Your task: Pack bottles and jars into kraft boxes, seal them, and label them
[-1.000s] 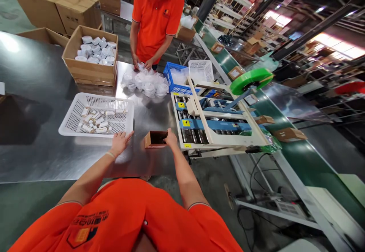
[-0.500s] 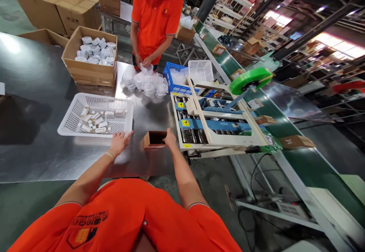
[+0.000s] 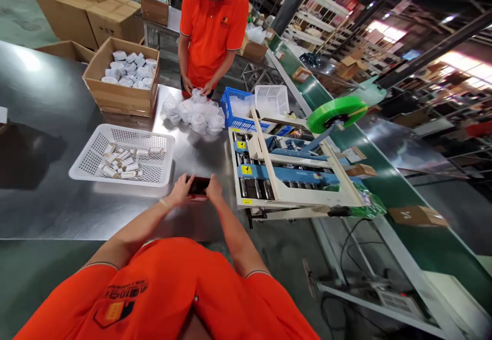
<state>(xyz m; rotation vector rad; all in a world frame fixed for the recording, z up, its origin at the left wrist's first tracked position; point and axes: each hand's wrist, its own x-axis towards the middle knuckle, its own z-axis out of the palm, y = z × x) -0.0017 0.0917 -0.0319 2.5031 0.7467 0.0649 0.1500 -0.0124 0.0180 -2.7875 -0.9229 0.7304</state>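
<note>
A small brown cardboard box with a dark, open top is on the metal table in front of me. My left hand grips its left end, and my right hand has hold of its right end. Just left of my left hand is a white perforated plastic basket. Small white-and-gold pieces in clear wrapping lie in a loose heap inside the basket; their exact kind is too small to tell.
A co-worker across the table handles clear-bagged round items. A carton of white round pieces stands behind the basket. To my right are a roller taping machine with green tape and a green conveyor carrying boxes.
My left hand has moved right, off the basket's edge, and taken hold of the box's left end. The box and my right hand have shifted slightly left.
</note>
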